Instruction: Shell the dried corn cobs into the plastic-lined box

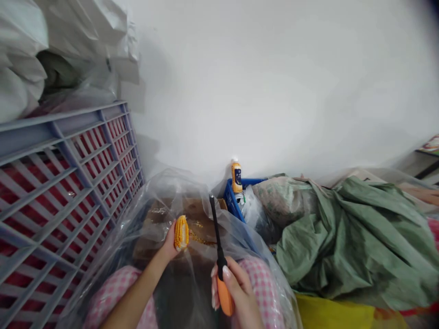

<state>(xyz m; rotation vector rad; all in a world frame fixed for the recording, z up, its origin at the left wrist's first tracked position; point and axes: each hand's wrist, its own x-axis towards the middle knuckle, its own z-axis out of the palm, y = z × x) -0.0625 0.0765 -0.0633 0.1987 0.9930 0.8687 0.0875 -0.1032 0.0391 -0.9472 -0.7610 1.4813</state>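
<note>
My left hand (169,244) is wrapped round a yellow ear of corn (181,233), held upright. A pale strip without kernels runs along the cob's right side. In my right hand (236,285) is a tool with an orange handle (225,294) and a long, thin black shaft (217,224). Its small tip points up and away, apart from the corn; the tip is too small to tell its exact kind. Loose corn kernels (197,237) lie on clear plastic over the brown cardboard (161,214) beyond my hands.
A purple-grey slatted crate (92,183) with red contents stands at the left, white bags (92,27) above it. Clear plastic sheeting (120,246) covers my lap. Right of centre are a blue basket (233,208) and an orange bottle (236,176); green cloth (346,237) lies farther right.
</note>
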